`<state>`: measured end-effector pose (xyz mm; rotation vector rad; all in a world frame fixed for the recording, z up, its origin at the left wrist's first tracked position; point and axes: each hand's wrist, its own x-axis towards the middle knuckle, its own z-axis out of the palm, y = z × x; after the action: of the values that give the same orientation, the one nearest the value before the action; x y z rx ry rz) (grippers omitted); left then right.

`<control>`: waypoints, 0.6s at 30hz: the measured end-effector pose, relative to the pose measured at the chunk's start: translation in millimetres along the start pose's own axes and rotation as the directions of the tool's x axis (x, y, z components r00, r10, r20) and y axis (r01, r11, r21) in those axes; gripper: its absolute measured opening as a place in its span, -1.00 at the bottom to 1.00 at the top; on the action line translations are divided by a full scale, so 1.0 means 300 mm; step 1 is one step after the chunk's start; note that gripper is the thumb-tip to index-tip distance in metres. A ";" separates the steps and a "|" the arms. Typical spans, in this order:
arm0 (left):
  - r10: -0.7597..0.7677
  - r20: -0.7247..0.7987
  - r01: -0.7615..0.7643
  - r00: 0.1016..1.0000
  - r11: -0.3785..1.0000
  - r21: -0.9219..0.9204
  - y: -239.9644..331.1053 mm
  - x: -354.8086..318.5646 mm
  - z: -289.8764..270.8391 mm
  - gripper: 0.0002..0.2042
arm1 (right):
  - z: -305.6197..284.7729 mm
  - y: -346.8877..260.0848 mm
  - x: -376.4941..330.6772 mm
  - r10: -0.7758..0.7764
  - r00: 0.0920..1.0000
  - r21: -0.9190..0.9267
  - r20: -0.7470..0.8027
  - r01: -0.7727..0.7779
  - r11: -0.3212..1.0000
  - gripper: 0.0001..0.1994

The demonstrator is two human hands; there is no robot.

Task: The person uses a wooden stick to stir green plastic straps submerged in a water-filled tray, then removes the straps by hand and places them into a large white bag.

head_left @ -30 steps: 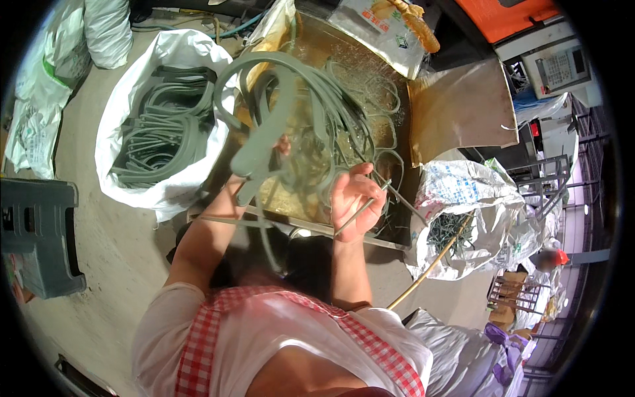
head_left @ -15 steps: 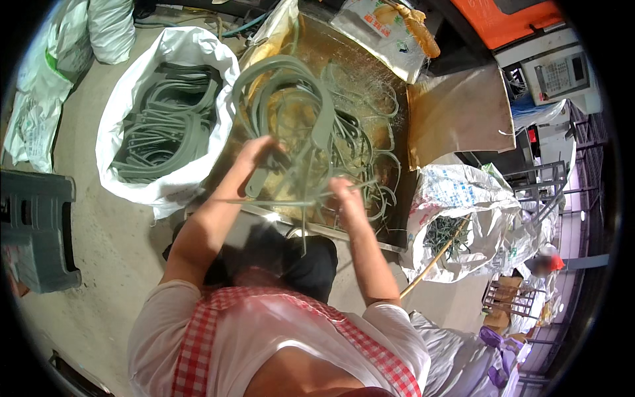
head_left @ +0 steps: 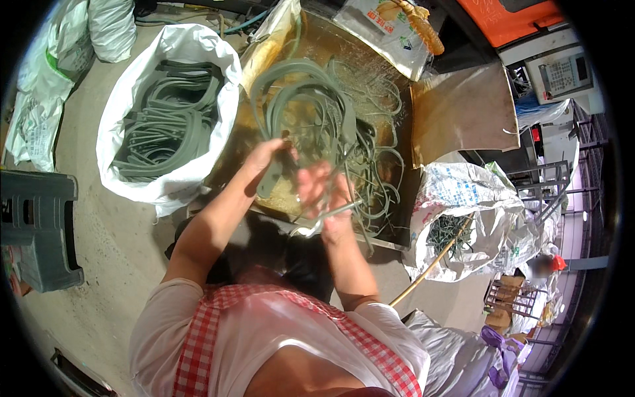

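Observation:
My left hand [head_left: 270, 153] is closed on a bundle of curved grey-green rubber strips [head_left: 347, 119] that loops up over the tray. Beside it, on the right, my right hand [head_left: 325, 192] has its palm side showing and its fingers smeared by motion. A thin, pale green offcut strip [head_left: 340, 210] crosses that hand near the thumb; whether the fingers grip it is unclear. Under both hands lies a brown, wet-looking tray [head_left: 405, 198]. Tangled thin green strips [head_left: 387, 159] lie along its right side.
At left stands a white sack [head_left: 109, 142] full of curved green strips, near a grey plastic stool [head_left: 40, 231]. On the right, an open sack [head_left: 486, 198] holds thin scraps, with a wooden stick [head_left: 423, 281] leaning there. A brown board [head_left: 463, 116] adjoins the tray.
My right hand has moved left, close to my left hand, and turned to show its palm. The looped strips in my left hand have shifted slightly right.

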<state>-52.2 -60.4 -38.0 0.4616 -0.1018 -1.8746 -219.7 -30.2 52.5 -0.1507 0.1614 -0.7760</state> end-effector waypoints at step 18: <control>0.076 0.253 -0.037 0.964 0.988 -0.153 -0.028 -0.028 0.048 -0.66 | 0.108 0.167 -0.014 -0.061 0.968 0.052 0.242 0.050 0.997 -0.75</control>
<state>-62.6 -52.1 -24.9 0.1098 -0.1479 -1.8628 -182.0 10.4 74.8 -0.2066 -0.0942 -0.8099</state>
